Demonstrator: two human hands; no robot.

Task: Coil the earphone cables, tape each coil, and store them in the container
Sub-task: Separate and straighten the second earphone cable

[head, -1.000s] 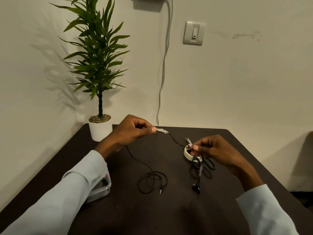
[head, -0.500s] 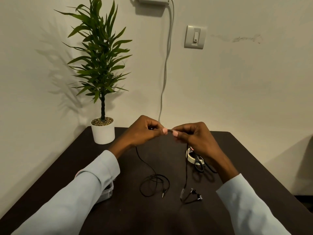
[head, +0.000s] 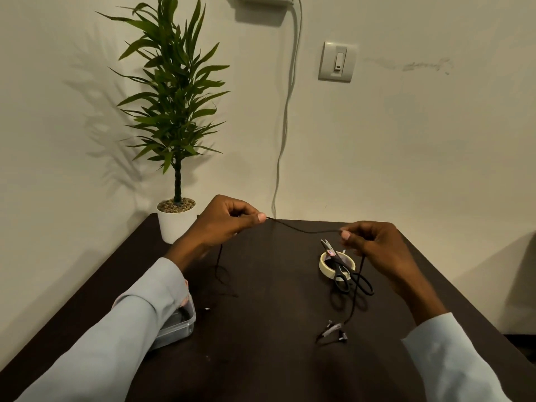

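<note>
A thin black earphone cable (head: 301,230) stretches between my two hands above the dark table (head: 266,285). My left hand (head: 223,221) pinches one part of it at thumb and finger, and the rest trails down to the table below that hand. My right hand (head: 374,242) pinches the other part; from it the cable hangs down to the earbuds (head: 333,333) lying on the table. A clear plastic container (head: 179,323) sits by my left sleeve, partly hidden. A roll of pale tape (head: 324,264) lies under my right hand, with black scissors (head: 342,274) resting across it.
A potted plant in a white pot (head: 174,224) stands at the table's far left corner against the wall. A grey wall cable (head: 285,117) runs down behind the table, and a light switch (head: 338,61) is on the wall.
My hands, together half a second ago, have drawn apart, so a length of cable now spans between them. The loose coil on the table has been pulled up and thinned out.
</note>
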